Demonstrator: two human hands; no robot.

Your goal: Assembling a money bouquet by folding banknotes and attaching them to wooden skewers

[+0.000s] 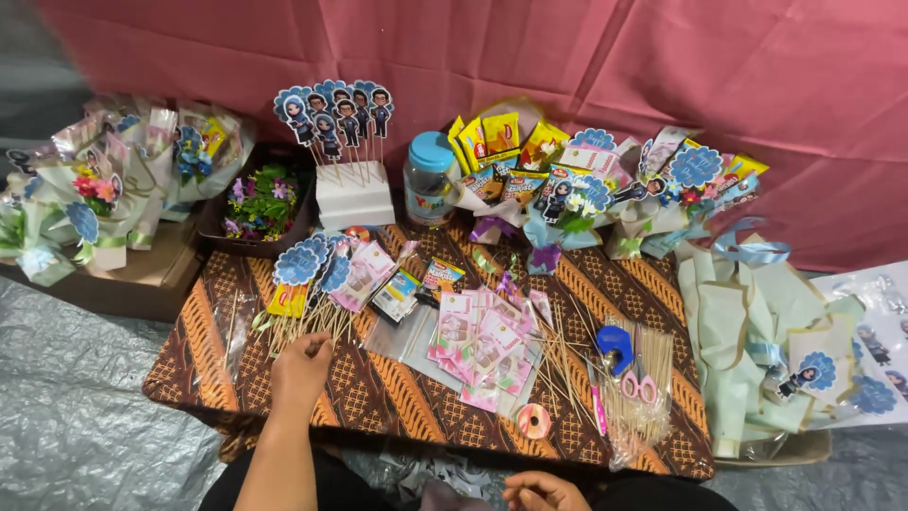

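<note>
My right hand [544,492] rests loosely curled and empty at lower centre, while my left hand [301,364] closes on light, brittle-looking wooden skewers [317,326] mid-length.

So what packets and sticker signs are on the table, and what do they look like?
Snack packets: back middle, yellow and red, flat pouches.
Small packet: table centre, yellow-orange, rectangular.
Blue scalloped tags: on sticks, just beyond the left hand.
Cartoon figure toppers: standing in a white block, back left.
Jar: clear, blue lid, colourful label.
</note>
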